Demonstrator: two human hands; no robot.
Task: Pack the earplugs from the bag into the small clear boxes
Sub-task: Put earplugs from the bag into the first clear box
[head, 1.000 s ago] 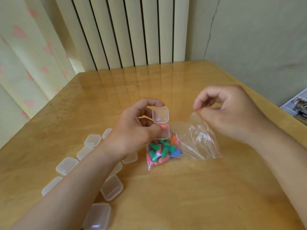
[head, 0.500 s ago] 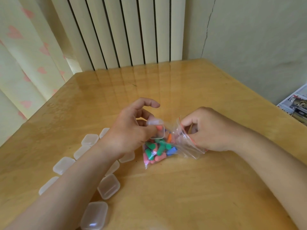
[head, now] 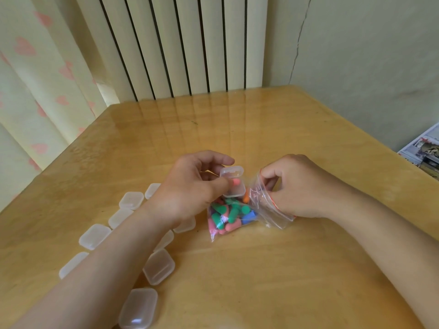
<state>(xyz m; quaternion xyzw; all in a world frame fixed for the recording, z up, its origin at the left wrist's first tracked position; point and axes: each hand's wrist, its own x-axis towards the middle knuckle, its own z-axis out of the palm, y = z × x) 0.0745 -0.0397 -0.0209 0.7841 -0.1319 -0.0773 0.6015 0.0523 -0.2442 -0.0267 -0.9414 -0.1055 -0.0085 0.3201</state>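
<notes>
My left hand point(head: 190, 186) holds a small clear box point(head: 234, 184) with its lid flipped up; a pink earplug point(head: 235, 182) lies inside it. The box hovers just above a clear zip bag point(head: 237, 214) lying at the table's middle, filled with green, pink, blue and orange earplugs. My right hand point(head: 299, 186) pinches the bag's red-striped mouth point(head: 266, 198), fingers inside the opening. Whether they hold an earplug is hidden.
Several shut clear boxes lie left of the bag under and around my left forearm, such as a clear box point(head: 158, 267) and a nearer clear box point(head: 139, 309). The wooden table point(head: 261, 281) meets a radiator and curtain behind. Printed papers point(head: 425, 153) sit off the right edge.
My right hand came down from holding the bag's mouth up and now has its fingers in the opening. The box in my left hand tilted, lid up again.
</notes>
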